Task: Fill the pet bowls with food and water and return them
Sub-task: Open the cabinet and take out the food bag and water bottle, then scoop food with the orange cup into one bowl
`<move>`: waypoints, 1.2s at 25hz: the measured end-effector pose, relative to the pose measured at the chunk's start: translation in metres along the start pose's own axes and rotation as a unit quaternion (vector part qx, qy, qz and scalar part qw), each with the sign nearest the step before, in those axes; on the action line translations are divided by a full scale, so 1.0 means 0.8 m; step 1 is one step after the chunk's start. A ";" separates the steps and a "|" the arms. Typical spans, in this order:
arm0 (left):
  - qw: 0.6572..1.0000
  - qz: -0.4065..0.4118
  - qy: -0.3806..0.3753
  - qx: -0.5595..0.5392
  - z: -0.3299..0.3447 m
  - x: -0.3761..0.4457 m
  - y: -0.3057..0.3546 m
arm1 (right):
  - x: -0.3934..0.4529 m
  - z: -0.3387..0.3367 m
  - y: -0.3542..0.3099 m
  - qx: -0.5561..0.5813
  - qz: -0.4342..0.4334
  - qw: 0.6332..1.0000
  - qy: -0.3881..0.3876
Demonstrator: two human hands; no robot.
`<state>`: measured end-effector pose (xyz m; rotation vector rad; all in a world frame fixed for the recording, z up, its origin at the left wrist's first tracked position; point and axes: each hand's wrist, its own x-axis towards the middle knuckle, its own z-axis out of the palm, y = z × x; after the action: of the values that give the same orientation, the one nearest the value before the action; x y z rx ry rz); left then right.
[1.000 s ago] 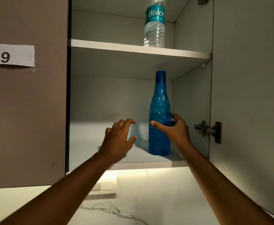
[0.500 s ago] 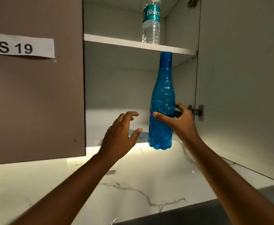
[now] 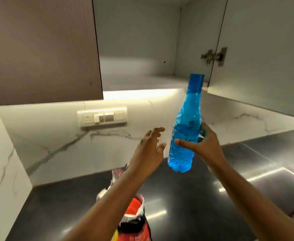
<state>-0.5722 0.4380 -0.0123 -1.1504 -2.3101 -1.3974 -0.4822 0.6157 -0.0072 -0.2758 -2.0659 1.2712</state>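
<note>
My right hand [image 3: 202,146] grips a blue textured plastic bottle [image 3: 186,129] around its lower half. The bottle has a blue cap and hangs almost upright in the air, below the open cupboard and above the dark countertop [image 3: 186,197]. My left hand [image 3: 149,153] floats just to the left of the bottle with its fingers spread, not touching it. Under my left forearm stands an opened red and black bag [image 3: 135,221], likely pet food, with its top rolled open. No pet bowl is in view.
The wall cupboard stands open, with its white lower shelf [image 3: 142,80] bare and its door [image 3: 264,49] swung out at the right. A closed brown cupboard door [image 3: 38,49] is at the left. A switch panel [image 3: 102,117] sits on the marble backsplash.
My right hand has carried the blue bottle out of the cupboard and down toward the countertop. My view has dropped, so the countertop and the bag now show; the upper shelf is out of sight.
</note>
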 end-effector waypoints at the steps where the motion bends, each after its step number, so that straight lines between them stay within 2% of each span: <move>1: 1.000 -0.020 -0.017 -0.010 0.015 -0.018 -0.007 | -0.023 0.002 0.019 0.007 0.018 1.000 -0.007; 4: 0.995 -0.073 -0.061 -0.021 0.062 -0.073 -0.028 | -0.088 0.009 0.081 0.009 0.078 0.996 -0.035; 8: 0.984 -0.131 -0.120 0.016 0.129 -0.141 -0.071 | -0.153 0.019 0.167 -0.030 0.150 0.986 -0.067; 13: 0.945 -0.276 -0.173 0.013 0.206 -0.203 -0.113 | -0.200 0.023 0.253 -0.077 0.187 0.969 -0.143; 15: 0.932 -0.316 -0.176 0.011 0.225 -0.215 -0.122 | -0.208 0.023 0.276 -0.079 0.184 0.964 -0.174; 20: 0.915 -0.367 -0.168 -0.002 0.256 -0.230 -0.127 | -0.196 0.024 0.312 -0.046 0.192 0.961 -0.194; 25: 0.908 -0.394 -0.142 -0.013 0.270 -0.242 -0.131 | -0.185 0.025 0.331 -0.026 0.179 0.956 -0.231; 30: 0.907 -0.406 -0.110 -0.020 0.263 -0.246 -0.129 | -0.206 0.017 0.358 -0.065 0.192 0.944 -0.260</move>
<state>-0.4688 0.4847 -0.2964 -0.3247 -3.1304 -1.5984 -0.4166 0.6662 -0.3271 -0.4597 -2.6462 1.5648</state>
